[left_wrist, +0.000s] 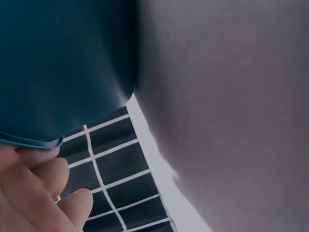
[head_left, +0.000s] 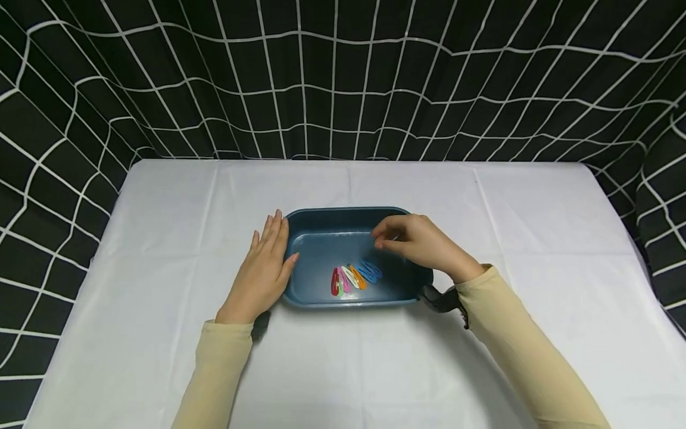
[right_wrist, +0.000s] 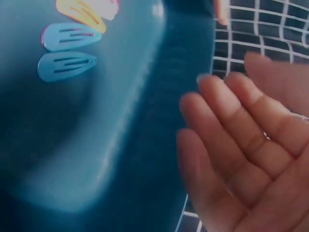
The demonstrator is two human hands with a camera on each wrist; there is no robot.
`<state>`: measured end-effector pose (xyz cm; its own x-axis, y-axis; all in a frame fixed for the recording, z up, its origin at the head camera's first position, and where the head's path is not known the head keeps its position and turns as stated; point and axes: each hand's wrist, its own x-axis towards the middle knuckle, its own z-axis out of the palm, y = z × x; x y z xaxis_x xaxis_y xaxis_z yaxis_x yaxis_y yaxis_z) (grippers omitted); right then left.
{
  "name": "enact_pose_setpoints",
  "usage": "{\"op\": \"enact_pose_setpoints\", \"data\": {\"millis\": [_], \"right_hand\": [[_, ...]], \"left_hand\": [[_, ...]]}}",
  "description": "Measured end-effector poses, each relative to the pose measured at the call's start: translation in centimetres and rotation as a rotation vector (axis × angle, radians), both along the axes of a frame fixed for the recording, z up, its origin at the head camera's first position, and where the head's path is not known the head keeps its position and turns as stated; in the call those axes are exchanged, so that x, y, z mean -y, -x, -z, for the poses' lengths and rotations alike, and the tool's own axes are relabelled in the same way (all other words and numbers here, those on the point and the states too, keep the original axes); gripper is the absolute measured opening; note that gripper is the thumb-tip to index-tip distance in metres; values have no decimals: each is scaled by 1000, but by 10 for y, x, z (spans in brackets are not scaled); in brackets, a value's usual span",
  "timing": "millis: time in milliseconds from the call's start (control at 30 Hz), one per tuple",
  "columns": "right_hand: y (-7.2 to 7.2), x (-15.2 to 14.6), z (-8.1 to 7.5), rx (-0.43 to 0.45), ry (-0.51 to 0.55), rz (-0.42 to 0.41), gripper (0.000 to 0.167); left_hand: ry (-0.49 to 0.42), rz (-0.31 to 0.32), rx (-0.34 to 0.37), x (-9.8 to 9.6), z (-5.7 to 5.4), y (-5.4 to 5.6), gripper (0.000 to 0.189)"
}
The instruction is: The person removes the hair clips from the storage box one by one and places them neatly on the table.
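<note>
A blue oblong tray sits on the white-covered table. In its front middle lies a fanned row of snap hair clips: a red clip, a pink clip, a bit of a green clip, a white clip, an orange clip and blue clips. My left hand rests along the tray's left rim with fingers stretched out. Over the tray's right end hovers my right hand, fingers loosely bent; the right wrist view shows nothing between them, apart from the blue clips.
White cloth covers the table around the tray. Black fabric with a white grid hangs behind the table and at both sides. A black strapped device sits under the right wrist, near the tray's front right corner.
</note>
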<state>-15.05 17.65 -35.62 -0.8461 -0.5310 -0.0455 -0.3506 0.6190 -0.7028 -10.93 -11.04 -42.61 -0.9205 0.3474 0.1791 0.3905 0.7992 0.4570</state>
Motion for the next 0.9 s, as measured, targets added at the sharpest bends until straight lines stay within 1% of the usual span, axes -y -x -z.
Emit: {"op": "enact_pose_setpoints", "data": {"millis": [100,167,267,400,533,667,767,833,900], "right_hand": [[6,6,2,43,-24,-76,10],[10,9,3,71,-21,-109,9],[17,12,9,104,-69,-113,9],[26,13,17,175,-144,-138,5],[34,11,23,264,-128,-181,7],[37,10,27,299,-137,-184,7],[36,10,28,309,-147,-150,8],[36,11,30,303,-154,-131,7],[36,12,33,281,-173,-131,6]], "left_hand": [[2,-10,-9,1,0,-2,62],[15,-20,-24,1,0,-2,62],[44,-29,-30,1,0,-3,63],[72,-47,-12,1,-1,-4,63],[102,-69,-4,-2,-3,-1,63],[109,-76,11,-6,-2,4,63],[101,-81,21,-7,-1,6,62],[95,-89,19,-6,-1,6,62],[90,-95,7,-7,-2,6,61]]}}
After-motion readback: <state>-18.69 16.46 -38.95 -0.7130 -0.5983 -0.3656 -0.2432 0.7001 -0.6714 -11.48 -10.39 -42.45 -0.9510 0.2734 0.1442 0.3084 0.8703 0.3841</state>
